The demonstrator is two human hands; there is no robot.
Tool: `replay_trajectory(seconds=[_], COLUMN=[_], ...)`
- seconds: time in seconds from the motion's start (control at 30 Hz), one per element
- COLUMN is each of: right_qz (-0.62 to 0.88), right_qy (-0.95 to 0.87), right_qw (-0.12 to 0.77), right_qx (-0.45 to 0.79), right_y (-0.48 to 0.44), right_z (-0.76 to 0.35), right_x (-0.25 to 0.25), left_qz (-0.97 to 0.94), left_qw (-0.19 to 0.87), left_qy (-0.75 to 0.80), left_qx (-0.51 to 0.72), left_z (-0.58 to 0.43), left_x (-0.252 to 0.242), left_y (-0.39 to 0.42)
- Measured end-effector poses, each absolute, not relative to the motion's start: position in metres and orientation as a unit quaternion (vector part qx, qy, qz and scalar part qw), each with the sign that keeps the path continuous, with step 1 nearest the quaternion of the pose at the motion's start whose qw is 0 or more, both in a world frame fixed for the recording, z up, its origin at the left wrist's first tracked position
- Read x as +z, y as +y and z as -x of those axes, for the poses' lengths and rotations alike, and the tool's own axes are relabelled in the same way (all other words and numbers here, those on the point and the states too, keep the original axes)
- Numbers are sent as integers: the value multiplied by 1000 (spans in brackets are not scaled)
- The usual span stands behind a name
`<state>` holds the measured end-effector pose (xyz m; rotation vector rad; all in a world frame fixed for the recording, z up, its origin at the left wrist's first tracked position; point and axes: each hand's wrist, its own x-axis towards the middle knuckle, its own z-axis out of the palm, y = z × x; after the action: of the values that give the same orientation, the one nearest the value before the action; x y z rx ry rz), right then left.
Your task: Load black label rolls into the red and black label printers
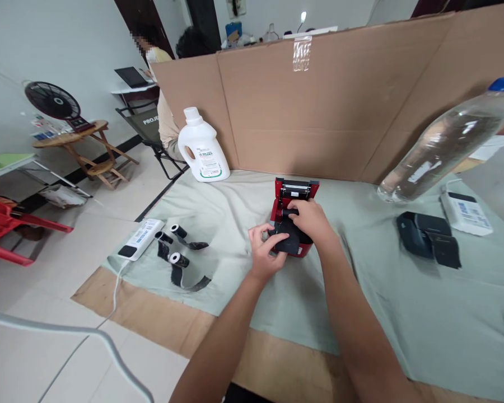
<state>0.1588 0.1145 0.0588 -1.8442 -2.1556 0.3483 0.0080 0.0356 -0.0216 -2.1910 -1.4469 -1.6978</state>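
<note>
A red and black printer (303,248) stands on the cloth in front of me with its lid (296,189) raised. Across its open body lies a loose black ribbon strip (288,238), coming from a dark roll (291,213). My left hand (265,249) is at the printer's left side, thumb and fingers closed on the strip's edge. From the right, my right hand (309,218) reaches over the body, fingers bent around the roll's end. Its fingertips are partly hidden. Several small black ribbon rolls (179,259) with trailing strips lie to the left.
A white jug (205,148) and a large tilted water bottle (445,148) stand near the cardboard screen (302,112). At right are a black device (426,232) and a white power strip (466,211). Another power strip (141,239) lies left. A person (166,106) sits beyond.
</note>
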Motion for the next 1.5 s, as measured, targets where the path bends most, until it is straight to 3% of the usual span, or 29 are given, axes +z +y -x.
replay_trajectory(seconds=[0.17,0.3,0.53,0.77,1.27,1.5], right_qz=[638,610,626,599,577,557], right_qy=[-735,-706,-591,-582,-566,-495], right_qw=[169,274,486,508,529,601], right_qx=[154,233,151,210,257,289], right_y=[117,111,117,131,129,118], right_z=[-161,-185,-211,-203,-206,-192], right_x=[61,78,79,55,58,45], left_qz=[708,708,723,734,765,761], left_qw=[16,19,24,44,95,85], left_qy=[-424,-414,-421,-393,-385,-362], left_qx=[-565,-572,-548,-552,-508,-532], left_z=[-7,-8,-9,-11,-13,-9], left_x=[-19,-20,-23,-22,-15,-13], left_y=[37,38,36,35,31,32])
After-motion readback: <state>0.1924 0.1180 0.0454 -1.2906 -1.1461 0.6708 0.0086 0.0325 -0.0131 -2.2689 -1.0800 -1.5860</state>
